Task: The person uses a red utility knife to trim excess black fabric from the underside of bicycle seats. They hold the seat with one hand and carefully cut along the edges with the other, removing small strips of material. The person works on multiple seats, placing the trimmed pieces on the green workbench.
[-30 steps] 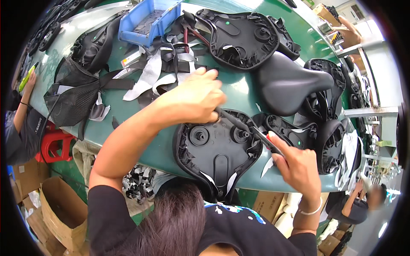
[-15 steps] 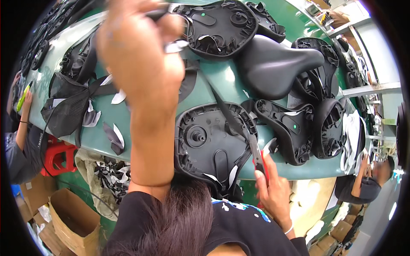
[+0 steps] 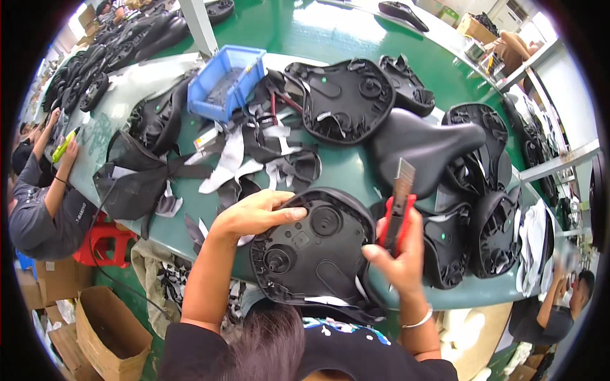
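1. Left hand [image 3: 251,214] grips the black, rounded, plastic-based saddle [image 3: 305,240] at its ten o'clock; the saddle is at six o'clock from centre.
2. Right hand [image 3: 406,257] is closed around the red-and-black, metal-bladed cutter [image 3: 398,209], blade toward twelve.
3. Probably best: steady the rim, slice away from left fingers.

Head view | we look from the left fisheye on the wearer's head [image 3: 273,346] | facing steeply down and forward over the bench [image 3: 346,167] | close above the left hand [image 3: 255,214] and right hand [image 3: 403,261] | straight edges bend toward our rim
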